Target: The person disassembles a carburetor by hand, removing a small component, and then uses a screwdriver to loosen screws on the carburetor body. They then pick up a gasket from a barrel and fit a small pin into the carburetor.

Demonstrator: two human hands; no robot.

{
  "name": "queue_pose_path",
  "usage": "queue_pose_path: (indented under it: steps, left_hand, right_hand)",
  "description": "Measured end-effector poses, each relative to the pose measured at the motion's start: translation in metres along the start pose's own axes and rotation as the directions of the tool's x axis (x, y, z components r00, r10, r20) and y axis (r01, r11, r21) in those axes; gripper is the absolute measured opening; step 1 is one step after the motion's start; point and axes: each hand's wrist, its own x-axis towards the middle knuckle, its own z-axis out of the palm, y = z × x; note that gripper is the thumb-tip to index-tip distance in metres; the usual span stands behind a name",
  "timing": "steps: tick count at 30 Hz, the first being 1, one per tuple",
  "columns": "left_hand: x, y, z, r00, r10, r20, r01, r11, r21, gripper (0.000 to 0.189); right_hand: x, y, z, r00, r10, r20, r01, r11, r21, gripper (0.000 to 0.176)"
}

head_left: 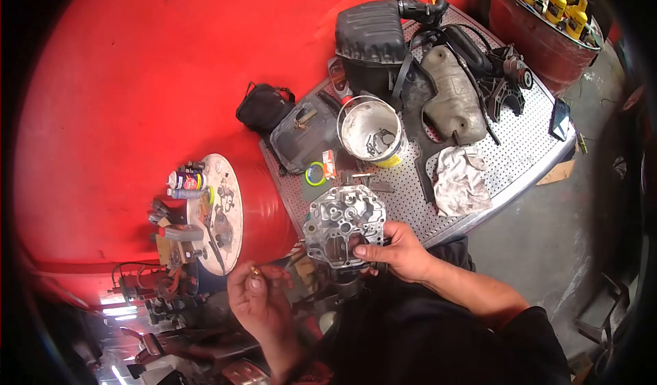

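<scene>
My right hand [397, 251] grips a grey cast-metal carburetor body [345, 224] by its lower right side, thumb on top near two large openings. Its machined face, full of holes and channels, is turned up toward me. To the left and lower, my left hand [260, 292] is closed in a pinch on a small brass fitting [256, 271]. The fitting is apart from the casting. Just beyond the casting, on the perforated metal table [424, 227], a metal piece [369, 182] lies near a green tape-like ring [315, 173] and a small orange-and-white box [329, 164].
A white bucket [369, 121] with metal parts inside stands on the table. Behind are a black air filter housing [373, 36], a metal heat shield [452, 94] and a stained rag [462, 183]. At left, a round drum top [229, 231] bears small parts and spray cans [186, 180].
</scene>
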Motion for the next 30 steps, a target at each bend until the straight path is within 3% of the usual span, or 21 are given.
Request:
queue_pose_path:
  steps: [12,19,20,23,28,30]
  left_hand:
    - [-0.002,-0.011,0.022,0.999,-0.002,0.040,-0.002,0.996,0.093,0.029]
    - [0.006,-0.029,0.040,0.974,-0.148,0.169,0.158,0.986,-0.052,0.027]
    - [0.006,-0.033,0.043,0.973,-0.157,0.172,0.170,0.983,-0.065,0.026]
    - [0.008,-0.046,0.051,0.960,-0.198,0.198,0.227,0.964,-0.137,0.023]
    - [0.008,-0.066,0.057,0.931,-0.275,0.241,0.337,0.902,-0.271,0.019]
    - [0.010,-0.072,0.060,0.927,-0.284,0.247,0.347,0.897,-0.273,0.019]
  right_hand:
    - [-0.007,-0.014,-0.014,0.999,0.024,-0.047,-0.026,0.999,-0.044,0.022]
    - [-0.005,-0.034,-0.011,0.976,-0.087,-0.197,0.023,0.952,-0.305,0.026]
    - [-0.005,-0.036,-0.012,0.971,-0.092,-0.220,0.006,0.932,-0.363,0.030]
    - [0.001,-0.032,-0.017,0.930,-0.329,-0.163,0.200,0.825,-0.528,0.036]
    - [-0.003,-0.039,-0.015,0.848,-0.470,-0.244,0.176,0.685,-0.707,0.051]
    - [-0.006,-0.046,-0.017,0.816,-0.543,-0.201,0.143,0.526,-0.838,0.053]
